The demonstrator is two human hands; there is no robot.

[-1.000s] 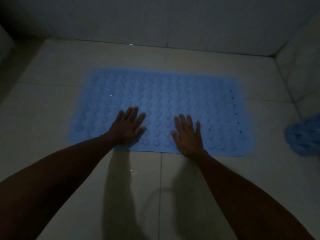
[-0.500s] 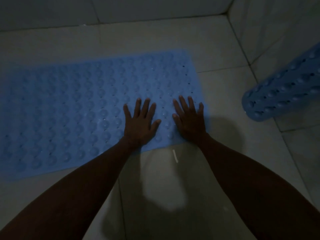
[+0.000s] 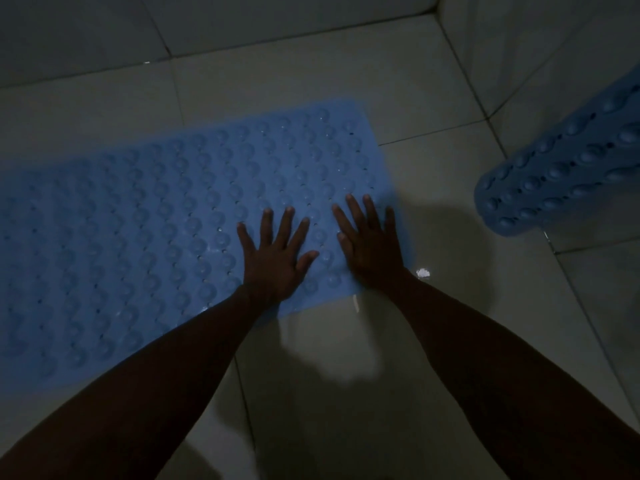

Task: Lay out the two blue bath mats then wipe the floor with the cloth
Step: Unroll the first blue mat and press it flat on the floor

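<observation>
A blue bath mat (image 3: 145, 237) with rows of round bumps lies flat on the tiled floor, reaching off the left edge of the view. My left hand (image 3: 275, 258) presses palm down on its near right part, fingers spread. My right hand (image 3: 372, 244) lies flat beside it on the mat's right end, fingers apart. A second blue bath mat (image 3: 561, 174) is rolled up and leans at the right, against the wall. No cloth is in view.
The room is dim. Pale floor tiles (image 3: 346, 393) with dark grout lines run under my arms. Tiled walls (image 3: 242, 22) close the space at the back and right (image 3: 519, 46). A small bright glint (image 3: 422, 273) sits on the floor by my right wrist.
The view has swung right, so the flat mat now sits further left and the rolled mat shows more. Both hands have slid from the mat's middle to its right end, still pressed flat.
</observation>
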